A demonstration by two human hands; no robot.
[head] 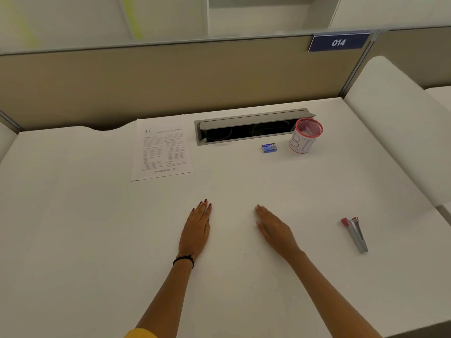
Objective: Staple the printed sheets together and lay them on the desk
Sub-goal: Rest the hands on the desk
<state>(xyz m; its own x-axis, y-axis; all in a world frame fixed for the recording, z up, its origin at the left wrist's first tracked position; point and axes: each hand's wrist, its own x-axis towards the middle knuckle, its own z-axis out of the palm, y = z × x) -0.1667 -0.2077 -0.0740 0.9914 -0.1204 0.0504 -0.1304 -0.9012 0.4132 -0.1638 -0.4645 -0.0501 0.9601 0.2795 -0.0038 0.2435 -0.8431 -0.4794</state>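
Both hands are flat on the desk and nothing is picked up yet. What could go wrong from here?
1. The sheets lie beside the open cable tray; gathering them carelessly could push a page into it.
2. The stapler lies off to the right, away from the sheets, so the right hand must fetch it while the left hand keeps the pages aligned, or the staple may go in crooked.

The desk [97,215] is white, the sheets [161,149] white with black print, and the stapler [355,234] silver-grey with red ends. The small box [269,148] is blue, the cup [305,135] white with a red rim and black letters, the sign [338,42] navy with white digits.
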